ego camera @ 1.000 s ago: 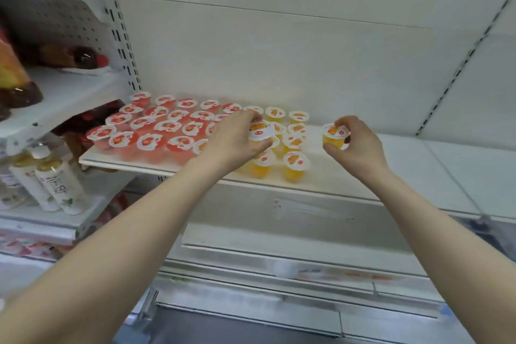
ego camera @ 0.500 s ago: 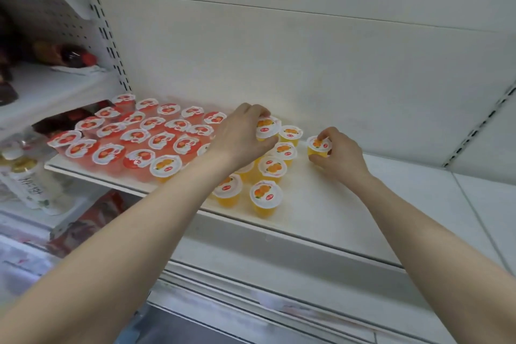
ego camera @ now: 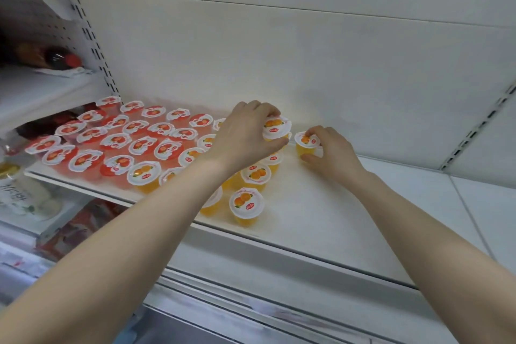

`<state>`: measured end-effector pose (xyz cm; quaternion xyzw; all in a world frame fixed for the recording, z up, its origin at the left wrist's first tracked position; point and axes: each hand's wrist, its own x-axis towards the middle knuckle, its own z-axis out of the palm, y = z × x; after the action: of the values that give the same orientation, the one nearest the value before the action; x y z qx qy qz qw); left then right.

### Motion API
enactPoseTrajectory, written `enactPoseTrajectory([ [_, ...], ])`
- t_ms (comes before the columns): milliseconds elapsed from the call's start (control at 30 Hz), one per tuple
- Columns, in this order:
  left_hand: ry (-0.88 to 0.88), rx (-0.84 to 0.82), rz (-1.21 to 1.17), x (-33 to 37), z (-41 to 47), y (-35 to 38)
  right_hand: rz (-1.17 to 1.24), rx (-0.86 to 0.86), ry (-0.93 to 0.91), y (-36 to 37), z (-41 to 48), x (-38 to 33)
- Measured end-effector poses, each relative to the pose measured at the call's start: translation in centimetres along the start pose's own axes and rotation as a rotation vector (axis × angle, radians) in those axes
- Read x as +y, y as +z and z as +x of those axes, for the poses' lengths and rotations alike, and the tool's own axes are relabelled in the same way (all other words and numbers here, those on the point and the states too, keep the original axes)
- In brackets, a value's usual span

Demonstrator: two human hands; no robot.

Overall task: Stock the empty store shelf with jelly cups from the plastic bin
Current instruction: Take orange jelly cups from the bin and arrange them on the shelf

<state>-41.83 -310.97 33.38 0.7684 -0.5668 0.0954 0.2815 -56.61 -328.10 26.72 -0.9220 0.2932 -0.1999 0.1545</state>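
The left hand (ego camera: 245,135) grips an orange cup (ego camera: 276,128), with the fingers curled over its back rim and the thumb under its front edge. This cup is at the back of the shelf (ego camera: 321,218), over the other cups there; I cannot tell if it touches them. The right hand (ego camera: 333,152) grips a second cup (ego camera: 305,145), also orange, with fingertips on the lid and the thumb at its lower side. The second cup is upright, just to the right of the first one and near the back wall (ego camera: 279,64). It seems to stand on the shelf.

To the left of the hands, many red cups (ego camera: 111,138) stand in close rows on the left part of the shelf. Beside them is a group of orange cups (ego camera: 255,174), partly hidden by the left forearm. The front cup (ego camera: 246,205) of this group stands nearest to the shelf edge. All lids are white with a fruit picture.

On the next shelves at the far left, a dark bottle (ego camera: 58,57) with a red cap lies above, and pale bottles (ego camera: 19,193) stand below, blurred.
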Motion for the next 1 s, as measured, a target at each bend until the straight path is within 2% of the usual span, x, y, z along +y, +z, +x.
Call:
enactPoseTrajectory([
  [133,0.061,-0.022,0.024,1.7,0.4,1.5,-0.142,-0.024,-0.091,-1.9,-0.7,1.0],
  [233,0.083,-0.062,0.081,2.8,0.4,3.2,-0.224,-0.022,-0.091,-3.1,-1.3,1.8],
  [533,0.069,-0.193,0.245,3.2,-0.3,6.7,-0.279,-0.013,-0.063,-4.1,-2.4,2.6],
  [867,0.088,-0.224,0.236,2.5,-0.9,5.9,-0.296,-0.014,-0.072,-5.2,-2.8,1.2],
  [1000,0.11,-0.183,0.214,1.4,-1.8,3.8,-0.307,0.009,-0.081,-6.0,-3.4,-0.8],
])
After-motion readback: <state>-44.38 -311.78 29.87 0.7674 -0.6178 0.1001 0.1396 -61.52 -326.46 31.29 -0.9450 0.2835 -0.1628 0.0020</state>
